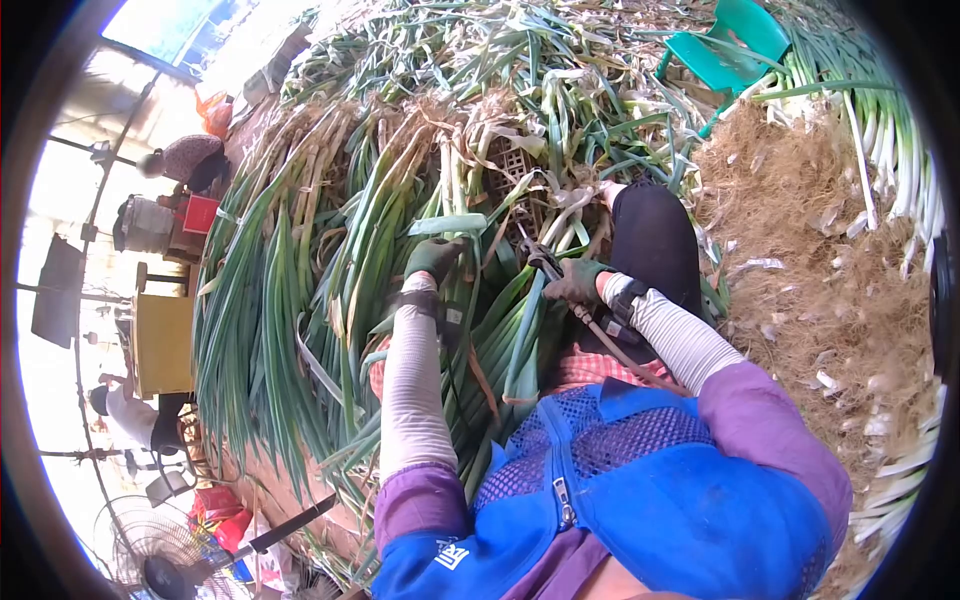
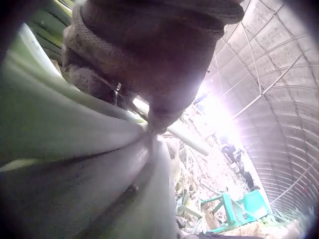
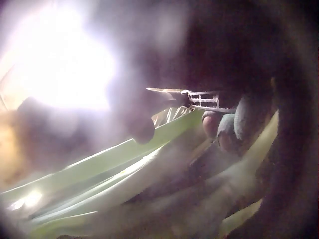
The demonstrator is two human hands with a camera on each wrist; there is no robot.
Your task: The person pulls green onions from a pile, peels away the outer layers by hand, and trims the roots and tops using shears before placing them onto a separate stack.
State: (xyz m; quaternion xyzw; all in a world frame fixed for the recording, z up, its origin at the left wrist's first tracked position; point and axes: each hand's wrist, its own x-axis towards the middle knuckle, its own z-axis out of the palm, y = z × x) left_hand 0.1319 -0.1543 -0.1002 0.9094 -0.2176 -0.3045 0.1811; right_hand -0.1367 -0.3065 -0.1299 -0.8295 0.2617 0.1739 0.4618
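My left hand (image 1: 437, 260), in a dark glove, grips a green onion (image 2: 84, 119) among the long leaves in front of the body. In the left wrist view its gloved fingers (image 2: 164, 107) close over the broad green leaves. To its right, my gloved right hand (image 1: 578, 282) holds an air blow gun (image 1: 541, 258), whose nozzle points forward, away from the body. A hose (image 1: 625, 352) runs from the gun back toward the lap. Glare and shadow hide much of the right wrist view, where gloved fingertips (image 3: 228, 128) show above green leaves.
A large pile of green onions (image 1: 290, 320) lies at the left, with peeled leaves (image 1: 430, 50) heaped beyond. Root trimmings (image 1: 800, 260) cover the ground at right, beside white stalks (image 1: 920, 170). A green plastic chair (image 1: 715, 60) stands far right; a fan (image 1: 155, 555) is lower left.
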